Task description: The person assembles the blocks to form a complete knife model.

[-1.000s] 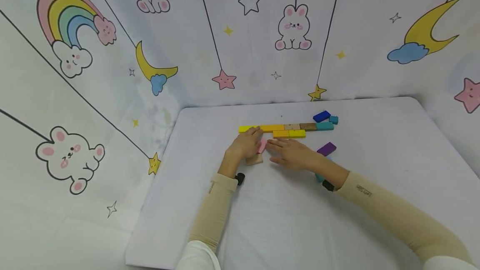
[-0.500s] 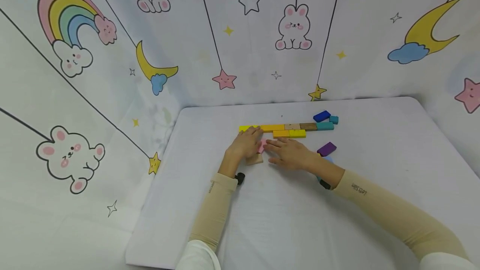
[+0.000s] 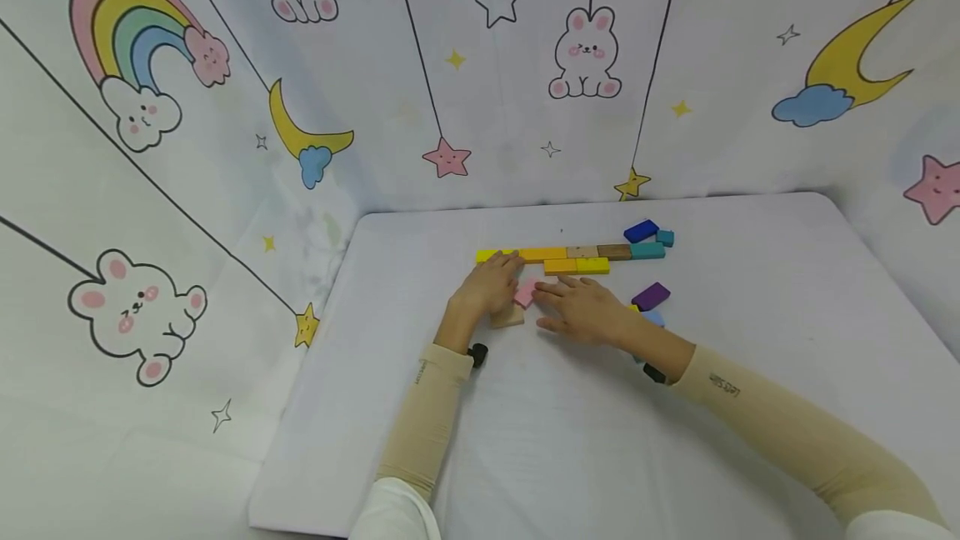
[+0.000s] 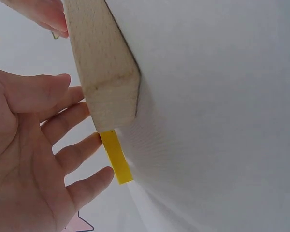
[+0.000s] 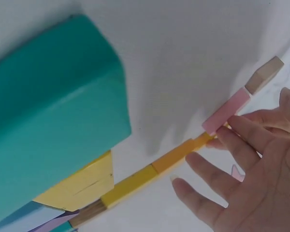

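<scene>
Beige arm sleeves [image 3: 802,432] with dark lettering [image 3: 724,385] meet white sleeves [image 3: 395,511].

This looks like a child-themed play corner, in what building cannot be told. Beyond the left grip [image 3: 487,286] and right grip [image 3: 583,311] rises a white wall covering [image 3: 510,98] printed with bunnies [image 3: 587,65], moons [image 3: 836,57] and a rainbow [image 3: 120,23]; coloured blocks [image 3: 542,255] lie near them on the white table [image 3: 570,440].
</scene>
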`<state>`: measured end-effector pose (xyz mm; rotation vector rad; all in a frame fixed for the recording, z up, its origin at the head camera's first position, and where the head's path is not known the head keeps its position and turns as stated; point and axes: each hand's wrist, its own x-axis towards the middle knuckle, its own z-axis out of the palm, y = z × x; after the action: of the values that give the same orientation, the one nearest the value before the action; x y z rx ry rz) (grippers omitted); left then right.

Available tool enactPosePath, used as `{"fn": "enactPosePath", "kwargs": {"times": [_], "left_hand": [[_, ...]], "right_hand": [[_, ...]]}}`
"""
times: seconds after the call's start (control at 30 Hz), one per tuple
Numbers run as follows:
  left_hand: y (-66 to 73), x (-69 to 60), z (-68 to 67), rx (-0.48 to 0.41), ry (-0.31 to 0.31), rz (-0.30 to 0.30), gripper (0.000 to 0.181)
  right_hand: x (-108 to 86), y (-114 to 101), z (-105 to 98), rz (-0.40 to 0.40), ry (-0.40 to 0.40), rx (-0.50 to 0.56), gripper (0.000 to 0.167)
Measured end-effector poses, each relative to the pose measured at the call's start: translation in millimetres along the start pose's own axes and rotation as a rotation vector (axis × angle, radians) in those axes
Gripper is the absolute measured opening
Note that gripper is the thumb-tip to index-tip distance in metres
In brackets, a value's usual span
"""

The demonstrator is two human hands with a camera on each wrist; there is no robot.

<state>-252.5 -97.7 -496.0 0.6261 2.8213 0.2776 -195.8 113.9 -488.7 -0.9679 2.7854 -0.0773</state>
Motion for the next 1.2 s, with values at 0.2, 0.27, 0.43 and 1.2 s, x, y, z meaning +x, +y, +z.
{"fn": "enactPosePath", "kwargs": {"times": [0.2, 0.27, 0.43, 1.2], "left_hand": [[-0.1, 0.0, -0.2, -0.008, 0.000, -0.005, 0.050], [0.2, -0.1, -0.9, -0.010, 0.002, -0.002, 0.050], [0.9, 0.1, -1.6, -0.011, -0.010, -0.001, 0.050], [-2.3, 2.8, 3.0, -0.013, -0.006, -0.005, 0.050]], "right_hand": [[-7.1, 1.3, -2.8, -0.009, 0.003, 0.004, 0.062], [-9.7, 2.3, -3.2, -0.009, 0.003, 0.004, 0.060], [-18.4, 6.1, -2.0, 0.005, 0.006, 0.012, 0.059], [-49.1, 22.0, 4.2, 0.060, 0.055, 0.013, 0.062]]}}
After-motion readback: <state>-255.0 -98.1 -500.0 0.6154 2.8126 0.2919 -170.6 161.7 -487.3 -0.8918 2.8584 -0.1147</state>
